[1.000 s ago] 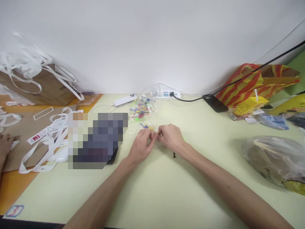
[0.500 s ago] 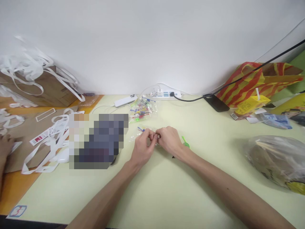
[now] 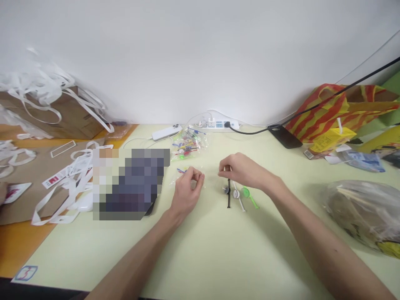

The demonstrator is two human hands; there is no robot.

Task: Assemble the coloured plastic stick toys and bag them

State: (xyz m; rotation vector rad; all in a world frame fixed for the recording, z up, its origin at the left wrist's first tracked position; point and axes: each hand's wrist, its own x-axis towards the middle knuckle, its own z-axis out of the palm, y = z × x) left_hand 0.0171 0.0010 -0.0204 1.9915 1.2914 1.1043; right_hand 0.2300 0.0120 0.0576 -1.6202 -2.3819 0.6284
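Head view: left hand sits on the pale green table, grip pinched shut on a small clear plastic packet with blue and yellow bits showing at its far end. Right hand is just right of the left hand, fingertips pinched on the top of a thin black stick piece that points back toward the person; grip closed on it. Just right of the black stick lie a small white round-headed pick and a green round-headed pick, loose on the table, close together, white one touching or nearly touching the stick, can't tell. Behind the left hand, a clear bag of mixed coloured picks, then a white power strip at the wall with a black cable running right. Far right of the hands: crumpled clear plastic bag, red-yellow striped bag. Left of the hands: pixelated block, brown paper bags with white strip handles. Progress, judged: three pieces are out on the table, packet in the left hand looks to hold more, and the big bag is full, so most is left.
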